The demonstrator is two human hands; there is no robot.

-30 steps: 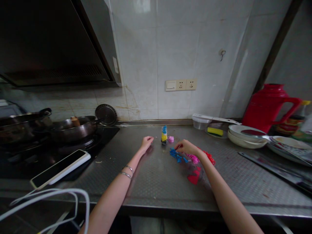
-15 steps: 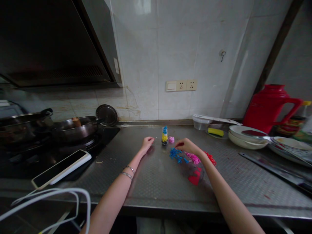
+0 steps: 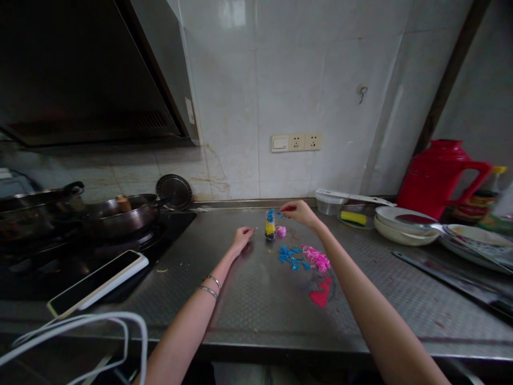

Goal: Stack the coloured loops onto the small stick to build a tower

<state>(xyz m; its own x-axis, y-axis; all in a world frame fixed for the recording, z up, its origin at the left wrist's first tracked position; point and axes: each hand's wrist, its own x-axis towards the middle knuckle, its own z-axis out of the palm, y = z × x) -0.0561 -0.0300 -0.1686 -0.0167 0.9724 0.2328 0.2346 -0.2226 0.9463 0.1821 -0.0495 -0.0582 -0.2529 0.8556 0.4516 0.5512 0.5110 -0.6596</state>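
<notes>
1. Bottle (image 3: 270,225): stands upright on the shiny gray counter (image 3: 248,310), between the two hands. Looks small and clear. Holds black bits (image 3: 270,237) at the bottom, yellow bits (image 3: 270,226) in the middle and blue bits (image 3: 271,215) on top.
2. Right hand (image 3: 300,213): pinches a tiny blue piece (image 3: 281,215) in the fingertips. Hangs just to the right of the bottle's top, with a little gap.
3. Left hand (image 3: 242,239): rests near the bottle, on its left, with fingers curled in. Cannot tell about anything tucked inside. Two silver bracelets (image 3: 209,287) on that arm.
4. Round pink thing (image 3: 281,231): sits just beside the bottle, on the right.
5. Blue pile (image 3: 292,258): lies spread out on the counter, in front of the bottle.
6. Pink pile (image 3: 316,259): lies close beside the blue pile, on its right.
7. Red heart (image 3: 319,297): lies in front of the pink pile, near the right arm.
8. Far right: yellow sponge (image 3: 353,217), white bowls (image 3: 401,229) and big red jug (image 3: 435,179).
9. Far left: phone (image 3: 94,283) and shiny pan (image 3: 124,215).
</notes>
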